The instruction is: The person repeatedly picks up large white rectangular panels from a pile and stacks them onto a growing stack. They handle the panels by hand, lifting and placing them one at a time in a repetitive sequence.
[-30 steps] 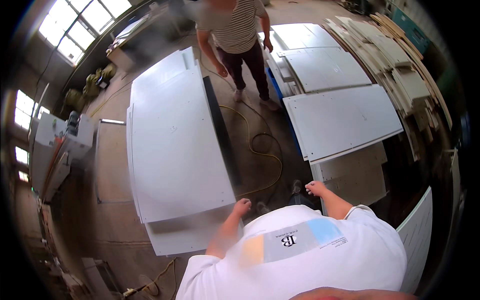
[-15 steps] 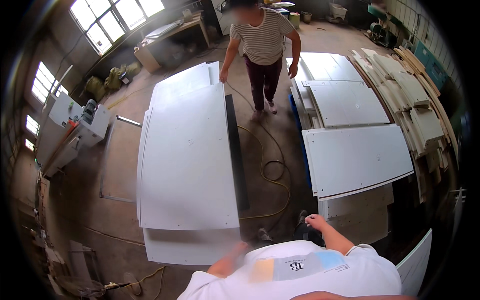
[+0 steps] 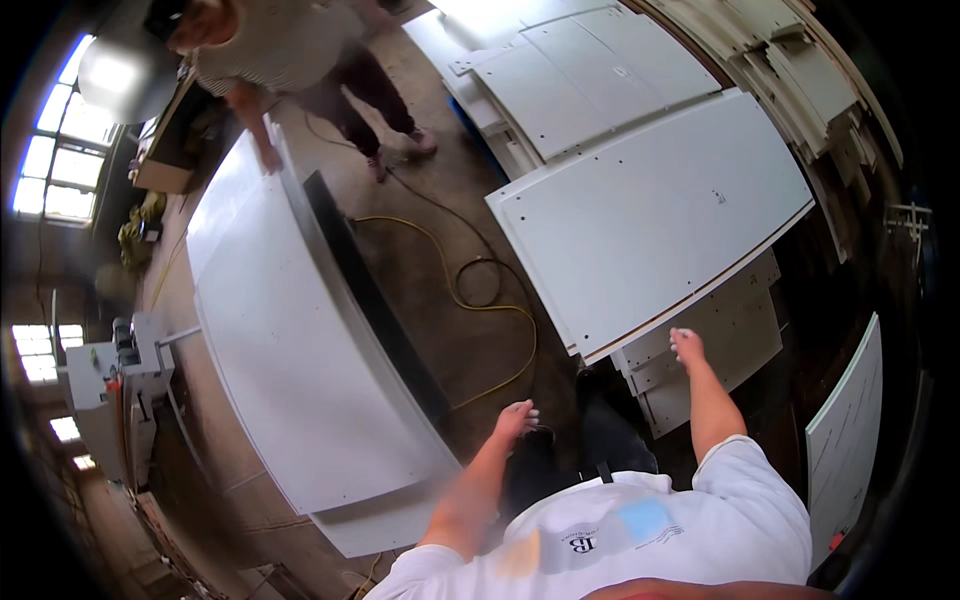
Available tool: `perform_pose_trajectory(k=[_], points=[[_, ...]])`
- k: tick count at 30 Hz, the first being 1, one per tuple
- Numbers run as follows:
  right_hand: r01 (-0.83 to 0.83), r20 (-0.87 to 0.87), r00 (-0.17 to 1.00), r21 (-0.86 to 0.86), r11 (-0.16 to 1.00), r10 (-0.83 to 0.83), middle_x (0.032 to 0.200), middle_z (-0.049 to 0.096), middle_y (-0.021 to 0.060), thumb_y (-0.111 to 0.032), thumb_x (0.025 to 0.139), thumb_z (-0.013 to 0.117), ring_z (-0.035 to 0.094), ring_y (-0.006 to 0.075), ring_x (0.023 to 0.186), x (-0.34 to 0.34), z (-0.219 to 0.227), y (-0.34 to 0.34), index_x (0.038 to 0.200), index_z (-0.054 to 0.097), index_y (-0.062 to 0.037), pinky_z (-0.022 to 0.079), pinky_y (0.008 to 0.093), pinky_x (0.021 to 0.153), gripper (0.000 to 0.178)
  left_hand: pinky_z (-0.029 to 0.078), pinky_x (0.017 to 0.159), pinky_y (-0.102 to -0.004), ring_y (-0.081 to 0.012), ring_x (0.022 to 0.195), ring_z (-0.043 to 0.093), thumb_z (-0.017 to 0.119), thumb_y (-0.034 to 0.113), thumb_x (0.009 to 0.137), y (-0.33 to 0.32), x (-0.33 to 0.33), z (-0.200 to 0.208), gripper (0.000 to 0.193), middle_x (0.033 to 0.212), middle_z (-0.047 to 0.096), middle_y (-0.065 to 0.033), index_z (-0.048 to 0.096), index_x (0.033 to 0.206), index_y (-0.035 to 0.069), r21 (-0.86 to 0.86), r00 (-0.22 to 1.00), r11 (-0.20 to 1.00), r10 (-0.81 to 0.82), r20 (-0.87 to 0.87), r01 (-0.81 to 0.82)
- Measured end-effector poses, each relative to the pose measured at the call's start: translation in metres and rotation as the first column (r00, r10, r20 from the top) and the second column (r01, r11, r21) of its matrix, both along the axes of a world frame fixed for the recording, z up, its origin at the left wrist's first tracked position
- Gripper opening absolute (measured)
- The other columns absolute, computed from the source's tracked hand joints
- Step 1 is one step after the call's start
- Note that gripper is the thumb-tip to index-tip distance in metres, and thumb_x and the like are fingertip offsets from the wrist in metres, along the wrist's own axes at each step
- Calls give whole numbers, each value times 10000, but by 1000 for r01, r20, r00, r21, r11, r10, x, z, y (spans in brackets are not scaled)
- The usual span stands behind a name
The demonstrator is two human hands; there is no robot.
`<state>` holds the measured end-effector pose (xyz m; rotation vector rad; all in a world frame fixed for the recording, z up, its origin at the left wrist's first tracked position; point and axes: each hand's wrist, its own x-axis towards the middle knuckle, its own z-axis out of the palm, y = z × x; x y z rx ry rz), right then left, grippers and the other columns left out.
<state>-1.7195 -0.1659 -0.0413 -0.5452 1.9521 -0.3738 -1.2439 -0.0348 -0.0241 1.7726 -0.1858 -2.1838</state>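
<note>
Left hand (image 3: pixel 516 420) and right hand (image 3: pixel 687 346) hang empty at lower centre, fingers half-curled; the right panel (image 3: pixel 655 215) lies lengthwise toward upper right, the left panel (image 3: pixel 290 330) toward upper left, a co-worker's hand (image 3: pixel 270 156) at its far end.

Left of me, a first panel (image 3: pixel 305 360) lies over a lower panel (image 3: pixel 375 525); right of me, a second panel (image 3: pixel 650 220) lies over further panels (image 3: pixel 720 325). Between them, a cable (image 3: pixel 453 285) lies on the floor (image 3: pixel 480 350). A co-worker (image 3: pixel 290 50) stands at the first panel's far end; boards (image 3: pixel 815 75) lie far right.
</note>
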Motion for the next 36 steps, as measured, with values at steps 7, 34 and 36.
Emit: perform_pose_trajectory(k=[7, 34, 36], points=[[345, -33, 938, 18, 939, -344, 1197, 558, 131, -536, 836, 630, 562, 273, 1024, -69, -10, -108, 1246, 522, -25, 496, 469, 831, 665, 518, 724, -327, -209, 926, 630, 547, 506, 924, -111, -150, -13, 599, 1150, 577, -110, 447, 1279, 34, 61, 981, 985, 168, -100, -163], [0, -369, 929, 92, 996, 34, 780, 646, 113, -556, 789, 675, 597, 215, 589, -27, -17, -137, 870, 641, 22, 489, 353, 492, 584, 538, 593, -298, -164, 665, 656, 513, 293, 961, -131, -123, -14, 360, 850, 637, -98, 566, 1120, -25, -137, 891, 944, -226, 394, 300], [-14, -345, 938, 92, 996, 45, 765, 647, 100, -578, 803, 647, 592, 203, 563, -27, -9, -136, 867, 634, 11, 478, 349, 476, 593, 539, 662, -305, -164, 698, 660, 526, 287, 952, -116, -103, -19, 381, 875, 648, -96, 559, 1183, -15, -232, 880, 880, -323, 348, 415]])
